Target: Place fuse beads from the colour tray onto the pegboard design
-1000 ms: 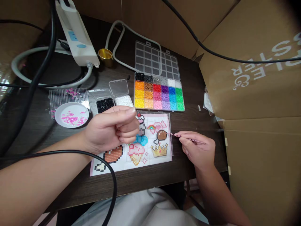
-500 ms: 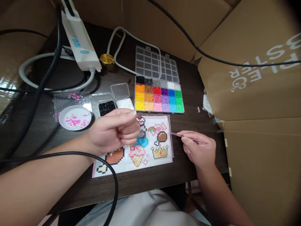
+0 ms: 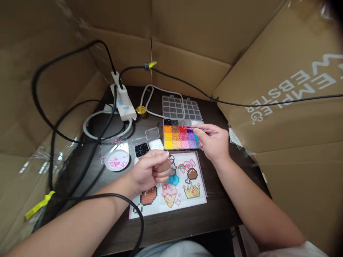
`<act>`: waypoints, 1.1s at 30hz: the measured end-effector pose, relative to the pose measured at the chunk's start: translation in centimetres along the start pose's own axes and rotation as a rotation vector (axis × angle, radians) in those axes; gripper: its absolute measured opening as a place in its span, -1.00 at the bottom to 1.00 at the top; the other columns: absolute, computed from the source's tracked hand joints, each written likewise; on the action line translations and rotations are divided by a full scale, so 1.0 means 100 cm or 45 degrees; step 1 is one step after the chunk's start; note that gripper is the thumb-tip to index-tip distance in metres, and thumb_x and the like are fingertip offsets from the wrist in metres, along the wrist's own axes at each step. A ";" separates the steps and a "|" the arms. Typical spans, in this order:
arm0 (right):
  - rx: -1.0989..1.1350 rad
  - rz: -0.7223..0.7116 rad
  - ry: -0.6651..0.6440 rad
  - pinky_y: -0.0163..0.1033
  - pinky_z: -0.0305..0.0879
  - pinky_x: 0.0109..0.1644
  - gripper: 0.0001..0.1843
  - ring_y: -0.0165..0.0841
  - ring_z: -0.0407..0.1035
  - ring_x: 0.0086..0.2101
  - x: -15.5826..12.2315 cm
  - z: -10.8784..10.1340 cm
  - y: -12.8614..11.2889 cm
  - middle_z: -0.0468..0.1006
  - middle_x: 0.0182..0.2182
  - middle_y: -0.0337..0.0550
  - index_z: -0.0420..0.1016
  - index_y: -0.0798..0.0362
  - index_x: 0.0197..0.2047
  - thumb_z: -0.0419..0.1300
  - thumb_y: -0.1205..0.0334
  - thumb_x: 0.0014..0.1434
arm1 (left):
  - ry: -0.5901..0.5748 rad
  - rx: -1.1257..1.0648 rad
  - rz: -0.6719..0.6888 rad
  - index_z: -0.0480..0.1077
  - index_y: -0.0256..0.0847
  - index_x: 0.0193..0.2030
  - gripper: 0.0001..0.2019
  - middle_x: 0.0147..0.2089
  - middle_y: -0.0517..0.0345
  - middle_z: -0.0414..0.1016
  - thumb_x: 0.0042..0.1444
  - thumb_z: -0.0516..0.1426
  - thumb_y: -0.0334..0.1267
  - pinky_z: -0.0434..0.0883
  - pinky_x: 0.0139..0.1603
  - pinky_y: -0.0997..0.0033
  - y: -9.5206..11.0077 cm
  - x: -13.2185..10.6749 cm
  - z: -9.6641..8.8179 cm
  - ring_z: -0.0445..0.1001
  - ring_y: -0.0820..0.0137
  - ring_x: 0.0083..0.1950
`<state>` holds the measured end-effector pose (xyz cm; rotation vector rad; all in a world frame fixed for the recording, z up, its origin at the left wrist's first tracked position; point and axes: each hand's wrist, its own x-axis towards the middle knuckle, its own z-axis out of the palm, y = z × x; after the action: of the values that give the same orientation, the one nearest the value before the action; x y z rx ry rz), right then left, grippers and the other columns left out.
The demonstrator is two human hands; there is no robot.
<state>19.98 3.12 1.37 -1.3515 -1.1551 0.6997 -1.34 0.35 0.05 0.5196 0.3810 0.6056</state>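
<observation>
My right hand (image 3: 214, 141) pinches pink tweezers (image 3: 200, 129), their tips over the red and purple cells of the bead box (image 3: 168, 136). This box is divided into cells of small coloured beads, with its clear lid (image 3: 174, 107) folded back. My left hand (image 3: 154, 170) is closed in a fist over the pattern sheet (image 3: 158, 212); whatever it may hold is hidden. Pixel pictures of a crown, an ice cream and a brown ball show on the sheet, a clear pegboard over its right part. Beside the fist stand small boxes of black beads (image 3: 141, 149) and white beads (image 3: 156, 144).
A white dish (image 3: 109, 166) of pink and white beads rests by a clear pegboard (image 3: 123, 144). Behind are a power strip (image 3: 124, 103), a gold cup (image 3: 141, 111) and a looped grey cable. Black cables (image 3: 118, 195) cross my left forearm. Cardboard walls (image 3: 187, 64) surround the table.
My right hand has carried the tweezers from the sheet's right edge up and away to the bead box. The left fist stays over the sheet. The head view has tilted up.
</observation>
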 end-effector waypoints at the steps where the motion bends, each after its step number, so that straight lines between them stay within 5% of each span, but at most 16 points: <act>1: -0.006 0.011 -0.009 -0.33 0.32 -0.59 -0.84 -0.42 0.42 -0.57 0.004 0.009 0.002 0.65 -0.46 -0.12 0.67 0.08 -0.35 0.39 0.18 -0.01 | -0.021 -0.003 -0.003 -0.02 -0.21 -0.63 -0.48 -0.66 0.40 -0.15 0.09 0.25 -0.16 -0.12 -0.64 0.59 0.000 -0.001 -0.001 -0.16 0.63 -0.65; 9: -0.036 0.071 0.036 -0.16 0.54 -0.21 -0.86 -0.23 0.59 -0.35 -0.003 0.042 0.015 0.70 -0.38 -0.05 0.67 0.09 -0.38 0.34 0.20 -0.01 | -0.045 -0.027 0.032 -0.04 -0.21 -0.60 -0.49 -0.67 0.42 -0.14 0.13 0.22 -0.15 -0.13 -0.65 0.62 -0.002 -0.002 -0.008 -0.19 0.65 -0.66; 33: -0.092 0.094 0.039 -0.13 0.52 -0.21 -0.87 -0.21 0.59 -0.36 -0.005 0.046 0.026 0.70 -0.42 -0.06 0.65 0.08 -0.42 0.33 0.20 -0.03 | -0.019 -0.013 0.007 -0.04 -0.21 -0.61 -0.46 -0.67 0.41 -0.14 0.12 0.24 -0.12 -0.15 -0.65 0.61 -0.001 -0.002 -0.005 -0.17 0.65 -0.66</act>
<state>16.22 4.78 -2.00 -1.4668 -1.1200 0.6939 -1.67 0.35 -0.32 0.5154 0.3622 0.6086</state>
